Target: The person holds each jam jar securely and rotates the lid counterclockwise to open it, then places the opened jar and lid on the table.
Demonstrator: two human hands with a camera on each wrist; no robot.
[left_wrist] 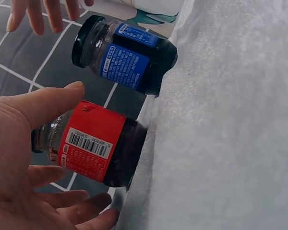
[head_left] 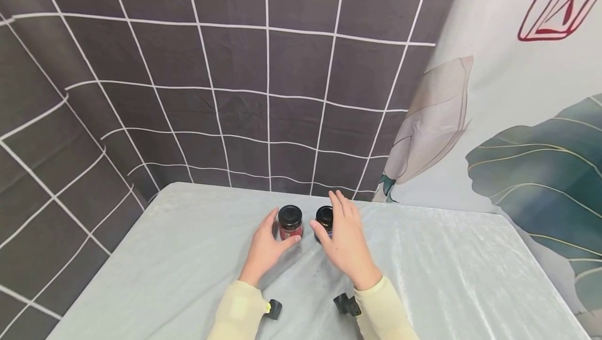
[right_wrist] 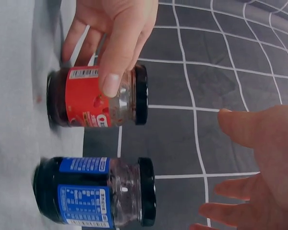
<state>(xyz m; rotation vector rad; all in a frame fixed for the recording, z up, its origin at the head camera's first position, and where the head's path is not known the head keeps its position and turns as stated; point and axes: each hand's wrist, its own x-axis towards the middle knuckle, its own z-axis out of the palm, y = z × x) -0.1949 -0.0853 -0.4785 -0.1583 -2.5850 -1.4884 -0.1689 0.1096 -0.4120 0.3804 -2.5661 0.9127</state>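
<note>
Two glass jars stand upright on a counter covered with a pale grey cloth, near its far edge. They are side by side with a gap between them, and each has its black lid on.

The jar with the red label is on the left and contains something dark; a barcode shows on its label. The left hand is around this jar, thumb across the near side and fingers spread along the other side. It is loose, with space between the fingers and the glass, and does not grip the jar; whether the thumb touches it I cannot tell.

The jar with the blue label is on the right, also with dark contents. The right hand is raised just beside it, fingers extended and thumb held away from them. This hand is released and holds nothing; in the right wrist view it is apart from the lid.

Both arms wear pale yellow sleeves, with a small black device at each wrist. Behind the counter hangs a dark curtain with white grid lines, and to its right a white curtain printed with large leaves.
</note>
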